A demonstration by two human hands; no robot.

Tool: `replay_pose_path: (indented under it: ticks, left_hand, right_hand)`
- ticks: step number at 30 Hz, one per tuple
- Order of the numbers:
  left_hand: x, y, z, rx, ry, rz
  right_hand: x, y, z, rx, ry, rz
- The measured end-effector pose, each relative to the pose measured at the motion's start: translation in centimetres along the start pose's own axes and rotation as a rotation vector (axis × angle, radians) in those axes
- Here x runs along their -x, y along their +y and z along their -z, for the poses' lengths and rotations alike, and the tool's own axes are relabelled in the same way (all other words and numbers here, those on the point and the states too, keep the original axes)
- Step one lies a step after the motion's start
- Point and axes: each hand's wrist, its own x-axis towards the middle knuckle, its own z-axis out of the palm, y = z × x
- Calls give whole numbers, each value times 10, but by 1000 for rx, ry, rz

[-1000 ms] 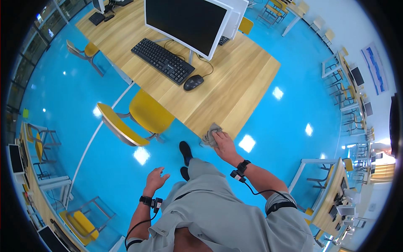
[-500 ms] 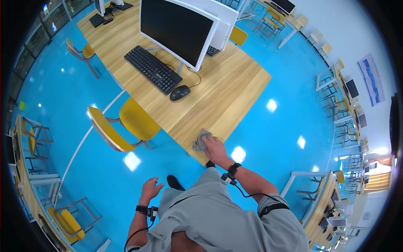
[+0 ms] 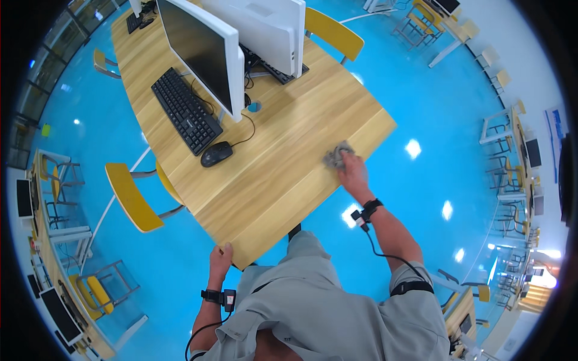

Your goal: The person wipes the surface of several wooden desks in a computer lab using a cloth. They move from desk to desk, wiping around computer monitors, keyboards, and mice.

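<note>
A crumpled grey cloth (image 3: 339, 155) lies pressed against the top of the wooden table (image 3: 289, 153), near its right edge. My right hand (image 3: 355, 174) is closed on it, the arm stretched forward over the table's side. At the near left corner, my left hand (image 3: 221, 260) curls against the table's edge; the thumb shows, while some fingers are hidden. Farther back on the table stand a black keyboard (image 3: 186, 111), a black mouse (image 3: 217, 154) and a white-framed monitor (image 3: 201, 51), all apart from both hands.
Another monitor (image 3: 265, 27) stands back to back with the first, with a second keyboard (image 3: 286, 75) beside it. A yellow chair (image 3: 133, 197) is at the table's left side, and another yellow chair (image 3: 334, 31) at the far side. Cables run along the tabletop.
My right hand has slid the cloth forward and right, away from the near corner. My left hand, earlier in the air with fingers apart, is now at the table's corner. The view has shifted.
</note>
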Motion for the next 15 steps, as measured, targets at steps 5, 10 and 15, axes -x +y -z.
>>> replay_pose_path:
  ticks: [5,10,15]
  left_hand:
    - [7,9,-20,23,163,-53]
    - [6,15,-26,150,121,-149]
    - [0,9,-28,136,118,-95]
  right_hand:
    - [-58,115,11,110,88,-118]
    - [-96,123,12,137,90,-311]
    - [-75,40,-15,2,110,2]
